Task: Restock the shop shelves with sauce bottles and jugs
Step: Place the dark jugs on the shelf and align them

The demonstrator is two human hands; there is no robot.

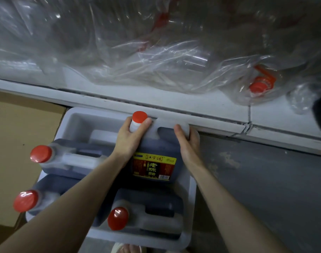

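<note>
A dark vinegar jug with a red cap and a yellow-and-red label stands at the far right of a white foam tray. My left hand grips the jug's neck just under the cap. My right hand curls round the far end of the jug's handle. Three more dark jugs with red caps lie in the tray: one at the left, one at the lower left and one at the front.
A white bottom shelf runs across just beyond the tray, covered with clear plastic wrap holding empty clear jugs, one with an orange cap. A cardboard box stands left of the tray. Grey floor lies to the right.
</note>
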